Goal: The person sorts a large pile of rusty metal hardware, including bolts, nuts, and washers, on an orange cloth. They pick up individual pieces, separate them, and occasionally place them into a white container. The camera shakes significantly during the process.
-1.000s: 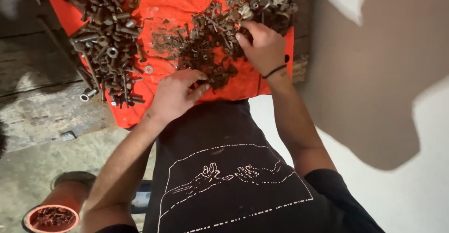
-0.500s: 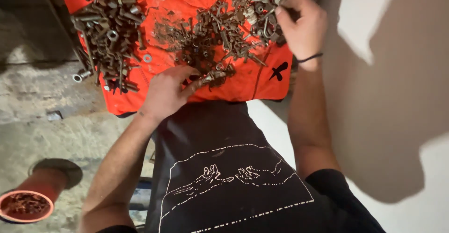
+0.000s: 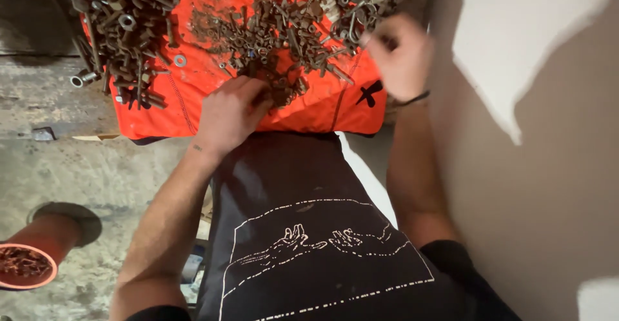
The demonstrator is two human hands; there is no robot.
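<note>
Two hardware heaps (image 3: 122, 24) on orange cloth (image 3: 335, 105)

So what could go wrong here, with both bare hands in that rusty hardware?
Bare skin could get scratched: the left hand presses into the middle pile of rusty nuts and bolts, and the right hand is blurred at its far edge. Some bolts in the left heap overhang the orange cloth and might roll onto the concrete floor.
</note>
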